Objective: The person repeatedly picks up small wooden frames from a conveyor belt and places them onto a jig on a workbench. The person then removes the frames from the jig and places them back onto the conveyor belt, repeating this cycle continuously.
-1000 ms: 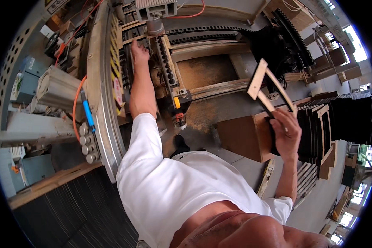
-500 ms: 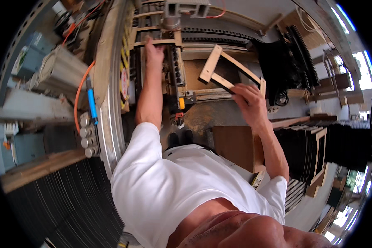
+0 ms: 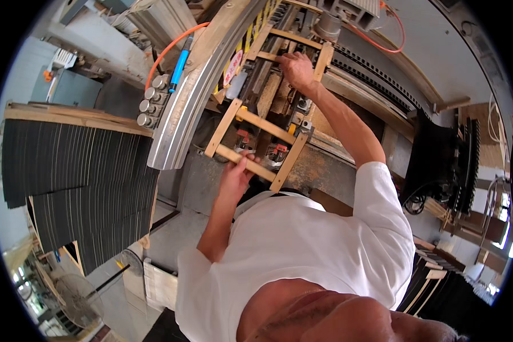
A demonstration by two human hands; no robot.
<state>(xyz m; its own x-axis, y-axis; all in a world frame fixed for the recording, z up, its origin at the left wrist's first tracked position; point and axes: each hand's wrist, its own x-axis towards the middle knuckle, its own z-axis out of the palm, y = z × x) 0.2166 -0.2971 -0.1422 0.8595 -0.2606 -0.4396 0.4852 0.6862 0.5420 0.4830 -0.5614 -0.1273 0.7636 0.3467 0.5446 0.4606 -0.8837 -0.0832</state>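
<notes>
A ladder-like pale wooden frame (image 3: pixel 266 126) lies tilted over the bed of a woodworking machine (image 3: pixel 279 94) right in front of me. My left hand (image 3: pixel 236 174) grips its nearest rail from below. Farther up, my right hand (image 3: pixel 295 67) is stretched out and rests with curled fingers on a second wooden frame (image 3: pixel 293 39) seated in the machine. That hand holds the second frame's side rail. Red and black clamps (image 3: pixel 276 153) show through the near frame's gaps. My white shirt fills the lower middle of the view.
A curved metal guard rail (image 3: pixel 182 108) with an orange hose (image 3: pixel 171 48) and a blue cylinder (image 3: pixel 178 67) runs along the machine's left. Stacks of dark panels (image 3: pixel 68 171) stand at the left, more dark stacks (image 3: pixel 439 159) at the right. A floor fan (image 3: pixel 74 290) sits at the lower left.
The view has swung. The loose wooden frame came from the right, where my right hand held it, down onto the machine bed; my left hand holds it now and my right reaches farther up.
</notes>
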